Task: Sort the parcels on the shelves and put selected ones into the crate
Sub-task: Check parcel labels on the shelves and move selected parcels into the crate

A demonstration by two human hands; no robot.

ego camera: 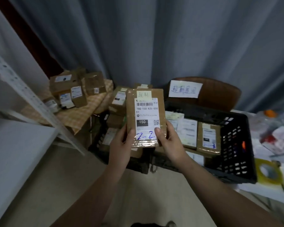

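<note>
Both my hands, left [121,141] and right [168,140], grip a flat brown cardboard parcel [145,118], label up, above the black plastic crate [233,145].

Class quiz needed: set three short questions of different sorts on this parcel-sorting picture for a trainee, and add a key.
1. True or false: the parcel is held by both the left hand and the right hand.
2. Choose one: which number is printed in white on the dark block of its label? A) 150 B) 300 C) 720
3. Short answer: what already lies in the crate?

Key: 1 true; 2 A; 3 parcels.
</note>
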